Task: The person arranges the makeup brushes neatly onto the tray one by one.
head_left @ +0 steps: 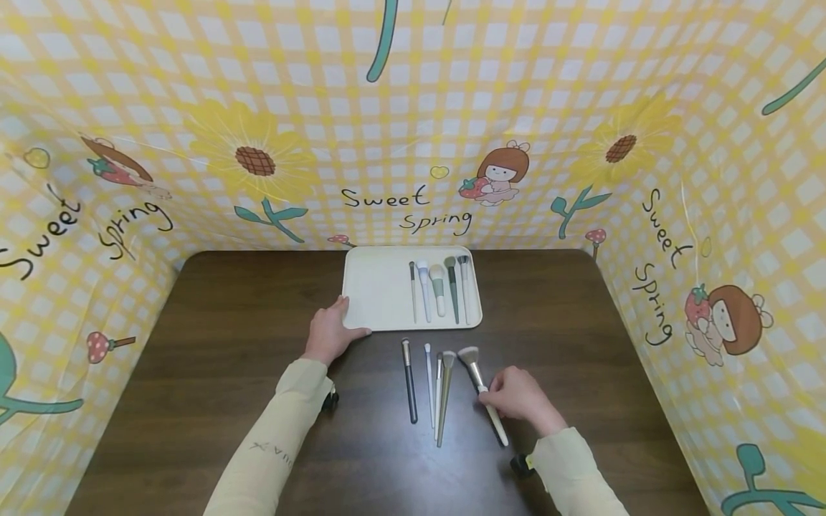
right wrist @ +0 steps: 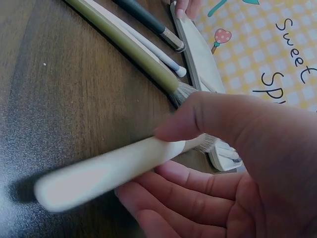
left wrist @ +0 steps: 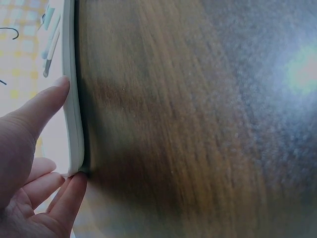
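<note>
Pale-handled brush (head_left: 477,376), pinched in the person's right hand (head_left: 515,393), beside four loose brushes (head_left: 444,401) on the dark table (head_left: 245,308), left hand (head_left: 327,333) spread at the cream tray (head_left: 374,287), touching its near-left corner

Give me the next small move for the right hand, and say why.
Probably lift the cream-handled brush toward the bare left part of the tray: the right hand pinches it, five brushes lie side by side in the tray's right half, and the left hand holds the tray's corner.
</note>
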The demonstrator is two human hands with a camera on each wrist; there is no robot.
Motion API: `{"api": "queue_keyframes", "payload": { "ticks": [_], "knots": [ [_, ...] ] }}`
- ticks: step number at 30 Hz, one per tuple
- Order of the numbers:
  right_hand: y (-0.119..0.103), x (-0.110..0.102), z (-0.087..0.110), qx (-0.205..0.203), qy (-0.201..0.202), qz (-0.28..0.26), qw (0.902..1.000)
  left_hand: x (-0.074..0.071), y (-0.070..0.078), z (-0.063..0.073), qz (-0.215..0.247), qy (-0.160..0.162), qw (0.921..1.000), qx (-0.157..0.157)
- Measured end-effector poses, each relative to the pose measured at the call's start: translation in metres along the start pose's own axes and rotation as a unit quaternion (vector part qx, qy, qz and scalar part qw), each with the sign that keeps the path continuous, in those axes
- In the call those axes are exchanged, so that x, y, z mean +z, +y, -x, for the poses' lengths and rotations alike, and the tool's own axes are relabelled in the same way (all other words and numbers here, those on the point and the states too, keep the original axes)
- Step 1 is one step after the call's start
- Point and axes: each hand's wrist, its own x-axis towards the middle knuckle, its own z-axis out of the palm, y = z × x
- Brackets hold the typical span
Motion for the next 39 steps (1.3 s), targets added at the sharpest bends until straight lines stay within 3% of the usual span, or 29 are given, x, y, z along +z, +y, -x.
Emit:
{"api": "queue_keyframes", "payload": {
  "ticks": [13,22,39],
  "knots": [
    [-0.003,0.002,-0.003,-0.002,0.037,-0.052,0.9979,-0.001,0.0,0.001,-0.002,-0.002,1.0,0.002],
    [-0.002,0.001,-0.009,-0.029,0.08,-0.046,0.9953,0.001,-0.002,-0.001,0.0,-0.003,1.0,0.001],
    [-0.01,0.0,-0.011,-0.043,0.113,-0.076,0.9898,0.0,0.0,0.0,0.001,-0.005,1.0,-0.001]
  ]
}}
